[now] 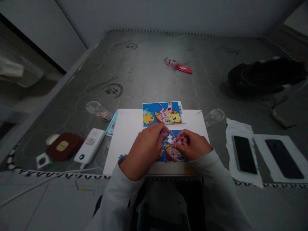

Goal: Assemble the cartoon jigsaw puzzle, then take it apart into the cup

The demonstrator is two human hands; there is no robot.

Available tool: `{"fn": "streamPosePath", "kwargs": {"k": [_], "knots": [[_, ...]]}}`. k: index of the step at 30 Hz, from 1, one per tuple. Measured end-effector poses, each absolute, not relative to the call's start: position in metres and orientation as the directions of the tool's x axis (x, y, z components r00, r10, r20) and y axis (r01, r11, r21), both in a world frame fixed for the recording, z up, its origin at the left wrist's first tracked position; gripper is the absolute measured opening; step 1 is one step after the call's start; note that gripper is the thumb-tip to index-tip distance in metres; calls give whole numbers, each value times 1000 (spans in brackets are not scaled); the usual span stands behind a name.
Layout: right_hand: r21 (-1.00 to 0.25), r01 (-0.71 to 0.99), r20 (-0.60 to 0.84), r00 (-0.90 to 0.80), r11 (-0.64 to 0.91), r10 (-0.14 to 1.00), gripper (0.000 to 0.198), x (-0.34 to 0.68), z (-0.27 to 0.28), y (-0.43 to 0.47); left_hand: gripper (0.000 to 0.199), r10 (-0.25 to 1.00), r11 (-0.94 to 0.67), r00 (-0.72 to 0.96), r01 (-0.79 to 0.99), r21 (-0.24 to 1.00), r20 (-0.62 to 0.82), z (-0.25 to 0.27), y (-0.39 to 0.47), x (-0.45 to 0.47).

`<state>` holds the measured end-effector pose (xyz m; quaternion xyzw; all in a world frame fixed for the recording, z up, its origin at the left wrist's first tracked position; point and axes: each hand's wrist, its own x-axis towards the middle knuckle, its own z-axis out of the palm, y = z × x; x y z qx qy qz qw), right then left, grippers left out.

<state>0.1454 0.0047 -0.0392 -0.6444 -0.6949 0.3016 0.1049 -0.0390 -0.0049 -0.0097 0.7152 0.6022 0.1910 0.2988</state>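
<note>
Both curling, cannot tell grasp: left hand [149,142], right hand [196,145] | jigsaw [173,156] lying lower centre | likely needing alignment before pressing

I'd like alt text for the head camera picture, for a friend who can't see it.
A person's left hand and right hand are at a partly assembled cartoon jigsaw on a white board, with a similar picture card just beyond. Two phones lie on white sheets to the right; a white device with a cable lies to the left.
</note>
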Motion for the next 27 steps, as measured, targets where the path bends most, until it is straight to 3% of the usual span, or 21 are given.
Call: {"fn": "streamPosePath", "kwargs": {"k": [9,18,23,27], "knots": [[-553,833,-300,-203,4,932,15,146,-31,6,21,957,10,114,906,423,-267,4,-14,-59],[-560,828,-252,-191,18,949,15,147,-35,5,28,957,18,106,909,417,-271,3,-14,-53],[-583,811,-276,-153,-39,949,15,145,-32,7,24,960,45,88,889,456,-266,-8,-10,-49],[-592,804,-275,-126,-65,953,16,144,-32,7,31,961,60,62,906,420,-271,-16,-8,-45]]}}
